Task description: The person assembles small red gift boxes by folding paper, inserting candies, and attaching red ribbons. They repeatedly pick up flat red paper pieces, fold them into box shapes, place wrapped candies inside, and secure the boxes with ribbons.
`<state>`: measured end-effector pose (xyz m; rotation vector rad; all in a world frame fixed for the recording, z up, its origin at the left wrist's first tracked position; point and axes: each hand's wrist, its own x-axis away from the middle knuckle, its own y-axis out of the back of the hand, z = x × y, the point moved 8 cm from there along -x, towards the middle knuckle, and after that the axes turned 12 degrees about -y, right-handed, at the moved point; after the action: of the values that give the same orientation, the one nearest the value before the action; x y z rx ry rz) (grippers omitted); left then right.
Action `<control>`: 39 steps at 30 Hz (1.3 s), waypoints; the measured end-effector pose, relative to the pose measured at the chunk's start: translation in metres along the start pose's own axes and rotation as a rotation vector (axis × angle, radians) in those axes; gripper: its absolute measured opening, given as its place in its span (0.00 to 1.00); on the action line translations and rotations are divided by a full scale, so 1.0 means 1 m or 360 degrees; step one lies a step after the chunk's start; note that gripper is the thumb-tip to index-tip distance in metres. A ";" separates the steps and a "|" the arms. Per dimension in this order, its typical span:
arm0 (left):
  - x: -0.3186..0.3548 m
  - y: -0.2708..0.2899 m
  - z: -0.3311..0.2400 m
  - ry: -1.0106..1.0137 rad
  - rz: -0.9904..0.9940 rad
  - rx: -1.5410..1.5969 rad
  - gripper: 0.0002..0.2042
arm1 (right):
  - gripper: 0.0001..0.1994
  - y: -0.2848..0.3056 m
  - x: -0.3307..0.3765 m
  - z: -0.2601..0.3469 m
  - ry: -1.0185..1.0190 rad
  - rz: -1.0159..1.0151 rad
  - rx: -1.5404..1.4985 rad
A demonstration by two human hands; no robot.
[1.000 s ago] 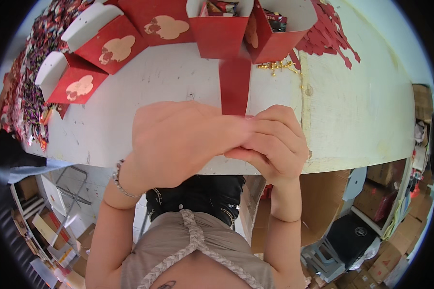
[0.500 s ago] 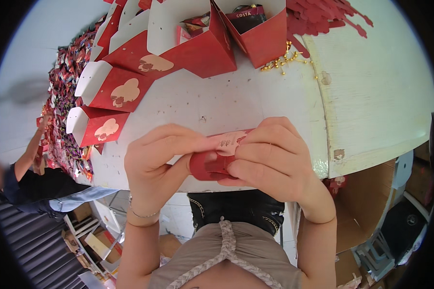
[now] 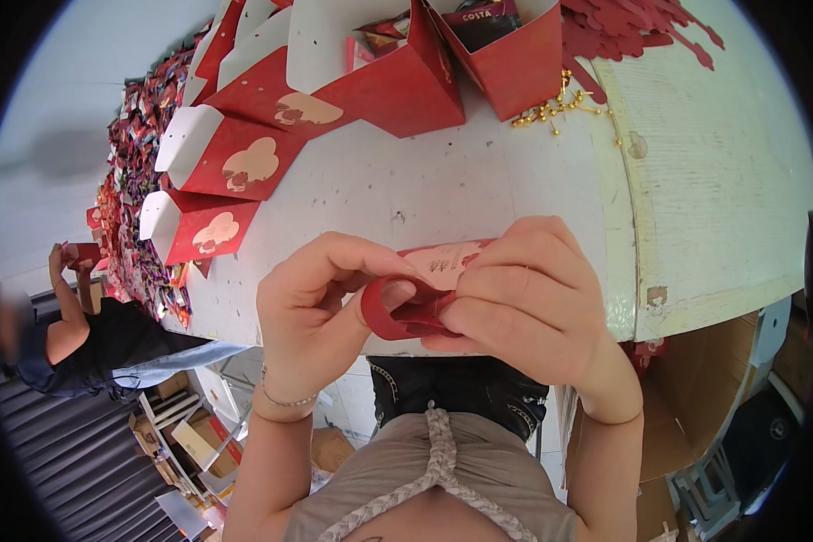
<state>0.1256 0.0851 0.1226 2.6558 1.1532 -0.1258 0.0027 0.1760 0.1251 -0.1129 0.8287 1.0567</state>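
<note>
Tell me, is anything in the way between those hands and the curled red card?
No, nothing visible: the left hand and the right hand both touch the curled red card directly. The gold-beaded sprig and open red boxes are farther back on the white table, not in between.

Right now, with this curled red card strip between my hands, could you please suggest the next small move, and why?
Perhaps the left hand should gently squeeze the red card strip tighter, since its curl gapes open on that side while the right hand pinches the other side.
</note>
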 end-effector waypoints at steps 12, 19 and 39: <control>-0.004 -0.005 0.009 -0.0137 0.0119 0.0254 0.08 | 0.14 -0.001 0.000 -0.008 -0.0080 0.0007 -0.0084; -0.002 -0.012 -0.017 -0.0596 0.0447 -0.0233 0.09 | 0.14 -0.001 0.001 -0.005 -0.0190 0.0159 -0.0055; -0.005 -0.015 -0.005 -0.0406 0.0536 -0.0310 0.20 | 0.12 -0.002 0.005 -0.003 0.0004 -0.0042 -0.0032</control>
<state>0.1108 0.0927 0.1255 2.5252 0.5983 -0.2666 0.0041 0.1777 0.1193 -0.1417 0.8172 1.0401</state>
